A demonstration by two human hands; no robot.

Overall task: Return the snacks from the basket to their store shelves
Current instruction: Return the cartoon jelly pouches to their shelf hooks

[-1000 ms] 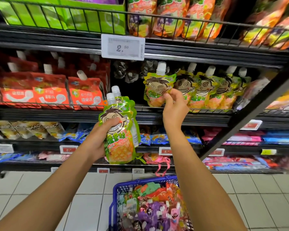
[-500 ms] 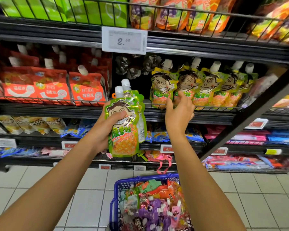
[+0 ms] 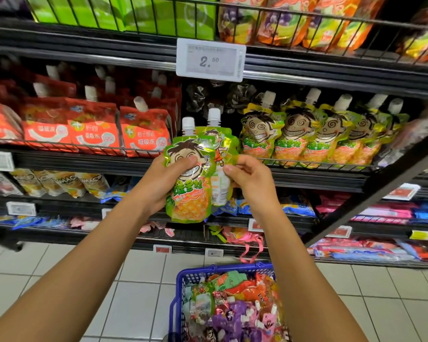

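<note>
Right hand [image 3: 251, 180] off shelf row, now pinching rear pouch [image 3: 221, 154] | left hand [image 3: 163, 183] still grips both pouches

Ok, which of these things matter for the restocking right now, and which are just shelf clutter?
In play:
- two green spouted jelly pouches, gripped by the left hand
- right hand, pinching the rear pouch
- matching green pouch row on the shelf
- blue plastic basket of snacks

Not involved:
- red spouted pouches
- white price tag
- pink ribbon packs
</note>
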